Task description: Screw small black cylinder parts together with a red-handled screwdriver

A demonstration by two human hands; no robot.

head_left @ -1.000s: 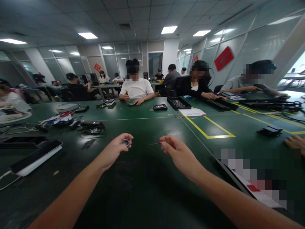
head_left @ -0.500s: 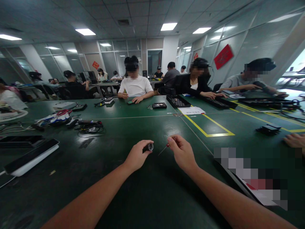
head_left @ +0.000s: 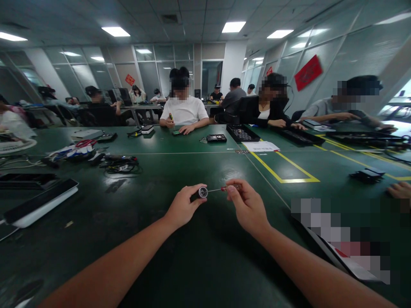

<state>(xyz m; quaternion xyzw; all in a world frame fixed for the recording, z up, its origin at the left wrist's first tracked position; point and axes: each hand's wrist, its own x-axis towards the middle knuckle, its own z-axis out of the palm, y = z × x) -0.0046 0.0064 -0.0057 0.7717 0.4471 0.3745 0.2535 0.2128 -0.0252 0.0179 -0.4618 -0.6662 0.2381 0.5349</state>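
My left hand (head_left: 183,206) is closed around a short dark cylinder (head_left: 203,192), whose round, silver-rimmed open end faces me. Between the fingers of my right hand (head_left: 248,205) is a screwdriver (head_left: 224,188) with a reddish handle and a thin metal shaft. The shaft points left, and its tip is at the rim of the cylinder; whether it touches or reaches inside I cannot tell. Both hands are held over the green table (head_left: 154,265). Most of the cylinder's body is hidden by my left fingers.
On the left lie a black-and-white long device (head_left: 43,207) and a bundle of black cables (head_left: 120,164). At right are a small black part (head_left: 367,174) and a partly blurred sheet (head_left: 340,252). Black trays (head_left: 242,133) stand farther back, where several people sit working.
The screwdriver has swung up from pointing down-left to nearly level, and its tip has come to the cylinder's open end. The cylinder's opening has turned more toward me.
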